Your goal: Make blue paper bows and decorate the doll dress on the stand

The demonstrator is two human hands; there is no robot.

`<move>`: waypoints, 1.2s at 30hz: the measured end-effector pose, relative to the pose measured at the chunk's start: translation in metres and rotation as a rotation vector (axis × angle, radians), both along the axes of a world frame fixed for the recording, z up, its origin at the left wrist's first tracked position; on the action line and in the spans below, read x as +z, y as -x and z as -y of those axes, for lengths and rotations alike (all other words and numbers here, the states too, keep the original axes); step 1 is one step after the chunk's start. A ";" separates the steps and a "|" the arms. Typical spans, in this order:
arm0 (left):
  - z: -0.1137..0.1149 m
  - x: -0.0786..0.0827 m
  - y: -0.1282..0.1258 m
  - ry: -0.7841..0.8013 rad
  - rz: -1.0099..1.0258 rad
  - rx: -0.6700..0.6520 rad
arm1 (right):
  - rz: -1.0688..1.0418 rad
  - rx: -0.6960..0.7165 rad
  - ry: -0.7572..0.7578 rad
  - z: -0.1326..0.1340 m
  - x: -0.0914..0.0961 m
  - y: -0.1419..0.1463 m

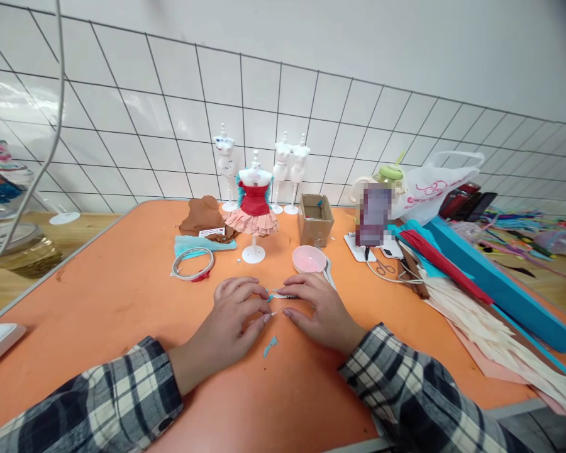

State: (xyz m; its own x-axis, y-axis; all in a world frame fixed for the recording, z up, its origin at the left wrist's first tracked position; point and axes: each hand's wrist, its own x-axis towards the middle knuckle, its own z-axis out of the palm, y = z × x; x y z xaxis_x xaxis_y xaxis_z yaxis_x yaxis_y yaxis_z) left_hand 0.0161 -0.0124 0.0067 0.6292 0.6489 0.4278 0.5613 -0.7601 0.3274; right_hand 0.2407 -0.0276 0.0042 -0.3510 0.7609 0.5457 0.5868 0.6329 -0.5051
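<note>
My left hand [238, 318] is closed, with thumb and forefinger pinched on a thin pale strip [276, 312] that runs toward my right thumb. My right hand [321, 308] curls over a slim metal tool [285, 296]; the fingers hide much of it, so its kind is unclear. A scrap of blue paper [270, 296] shows by the left fingertips. Another blue scrap [270, 346] lies on the table just below the hands. Beyond them stands a small white dress form [255, 176] wearing a red bodice [255, 201] and a pink ruffled skirt [252, 223].
Behind the hands are a pink bowl [309, 259], a cardboard box [316, 229] and a tape roll [193, 263]. Bare dress forms [226, 160] line the wall. A phone [374, 214], scissors [385, 267] and cream paper strips [481, 327] lie on the right of the orange table [122, 283].
</note>
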 end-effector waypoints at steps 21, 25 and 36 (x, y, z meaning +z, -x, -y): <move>0.008 0.009 -0.007 0.059 -0.051 -0.040 | 0.105 0.043 -0.028 0.012 -0.001 0.016; 0.008 0.009 -0.010 0.230 0.117 -0.077 | 0.178 0.058 -0.238 0.014 -0.001 0.019; 0.018 0.005 -0.016 0.644 0.488 -0.115 | 0.300 0.114 -0.472 0.019 -0.004 0.008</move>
State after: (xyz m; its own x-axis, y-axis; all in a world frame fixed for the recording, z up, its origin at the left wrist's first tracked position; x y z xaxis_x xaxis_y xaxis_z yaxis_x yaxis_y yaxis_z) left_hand 0.0325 -0.0303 0.0113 0.5463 0.8036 0.2359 0.1723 -0.3835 0.9073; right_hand 0.2326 -0.0469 -0.0001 -0.6088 0.4072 0.6809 0.5756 0.8173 0.0258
